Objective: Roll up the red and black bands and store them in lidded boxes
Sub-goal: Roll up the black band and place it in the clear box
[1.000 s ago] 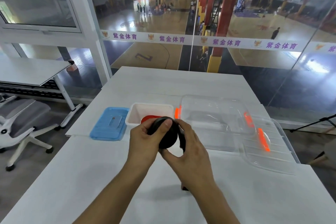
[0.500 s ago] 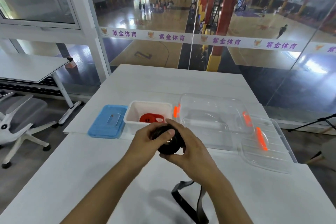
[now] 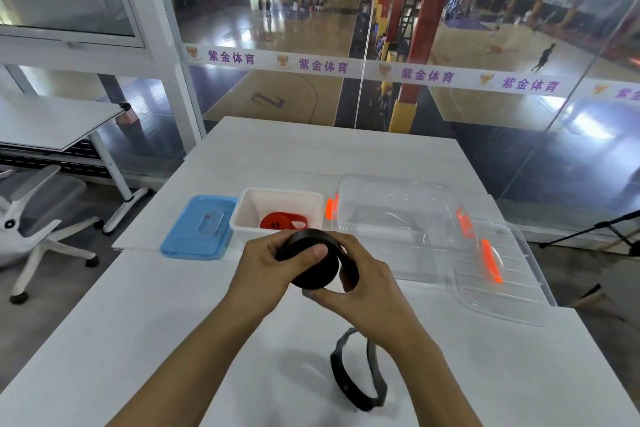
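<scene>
While both hands curl around it at frame centre, the black band (image 3: pixel 313 267) forms a thick matte coil, left hand (image 3: pixel 268 265) with thumb on its flat face, right hand (image 3: pixel 360 282) cupping its rim. Its loose tail loops on the smooth white table (image 3: pixel 138 322) below. Behind, the red band (image 3: pixel 282 222) lies coiled in a white rectangular box (image 3: pixel 277 198).

You have a plain black band (image 3: pixel 313 263) in front of the white box (image 3: pixel 277 208), which holds the red band (image 3: pixel 282 221). Left of that box lies a light-blue lid (image 3: pixel 199 229); right of it, a clear box (image 3: pixel 398 218) with orange latches (image 3: pixel 490 260), all on a white table (image 3: pixel 138 322).
</scene>
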{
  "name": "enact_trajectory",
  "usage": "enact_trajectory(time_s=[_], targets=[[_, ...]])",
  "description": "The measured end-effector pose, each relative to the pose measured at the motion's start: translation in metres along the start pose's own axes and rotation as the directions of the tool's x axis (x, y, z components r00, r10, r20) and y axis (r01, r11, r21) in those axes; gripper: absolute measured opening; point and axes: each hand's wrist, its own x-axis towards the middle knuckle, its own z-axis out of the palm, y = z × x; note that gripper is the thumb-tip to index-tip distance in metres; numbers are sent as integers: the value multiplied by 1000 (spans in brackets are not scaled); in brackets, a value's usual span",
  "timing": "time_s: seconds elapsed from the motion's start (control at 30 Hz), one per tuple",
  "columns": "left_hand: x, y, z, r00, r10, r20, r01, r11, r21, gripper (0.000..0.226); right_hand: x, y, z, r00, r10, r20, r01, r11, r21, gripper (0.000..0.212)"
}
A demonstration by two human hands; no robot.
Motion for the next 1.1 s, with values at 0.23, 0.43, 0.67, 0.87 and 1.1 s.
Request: enact_trajectory(time_s=[0.23, 0.43, 0.67, 0.87, 1.1], targets=[[-6, 0, 21, 991, -103, -82, 74, 951, -300, 41, -4, -2, 34, 979, 54, -198, -29, 991, 128, 98], [-12, -5, 29, 976, -174, -128, 107, 904, -413, 52, -2, -6, 40, 962, 75, -263, -62, 997, 56, 100], [-4, -1, 4, 986, -163, 47, 169, 961, -220, 25, 4, 0, 20, 996, 5, -92, -2, 999, 37, 85], [9, 23, -26, 933, -69, 354, -40, 956, 292, 29, 9, -8, -3, 981, -86, 174, 118, 976, -185, 97], [3, 25, -18, 975, 47, 217, -106, 958, 268, 22, 7, -14, -5, 990, -83, 110, 102, 979, -177, 97]])
